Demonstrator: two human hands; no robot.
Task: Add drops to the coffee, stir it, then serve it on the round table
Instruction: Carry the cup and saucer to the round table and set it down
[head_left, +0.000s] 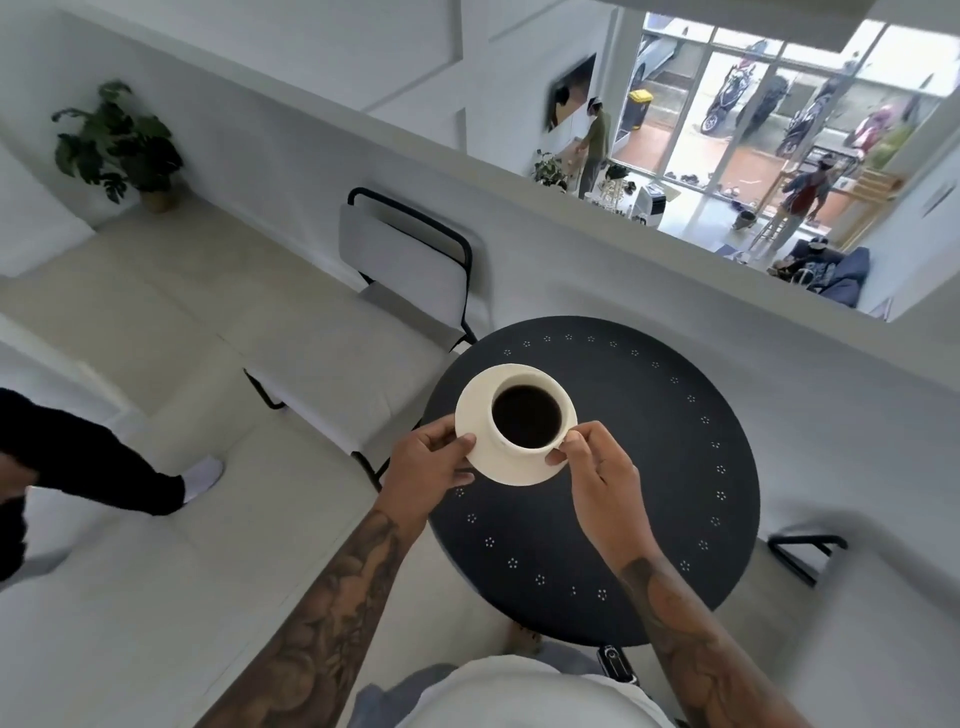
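**Coffee held over the round table**

Both hands carry a cream saucer (511, 467) with a cream cup (527, 413) standing on it, and the cup is full of black coffee (527, 417). The left hand (426, 470) grips the saucer's rim at about 8 o'clock, thumb curled over the top edge and fingers tucked beneath. The right hand (602, 480) pinches at about 4 o'clock – thumb and forefinger closed together where the cup's side meets the saucer's rim; whether they hold the cup's handle or only the rim cannot be told, since the fingers cover that spot.

The saucer sits in view over the black round table (649, 467), toward the tabletop's 10 o'clock edge, with part of its left rim reaching past the table's outline. Whether it touches the tabletop or hangs above it cannot be told. A ring of small perforated flower marks runs around the tabletop near its edge.

Beyond the table at 11 o'clock stands a grey chair (410, 270) with a black frame. A potted plant (122, 145) stands in the far corner at 10 o'clock. At 9 o'clock, at the left edge of the view, another person's dark trouser leg and white sock (202, 475) rest on the pale floor – well apart from the table. At 1 o'clock a low white wall overlooks a lower room with tall windows.
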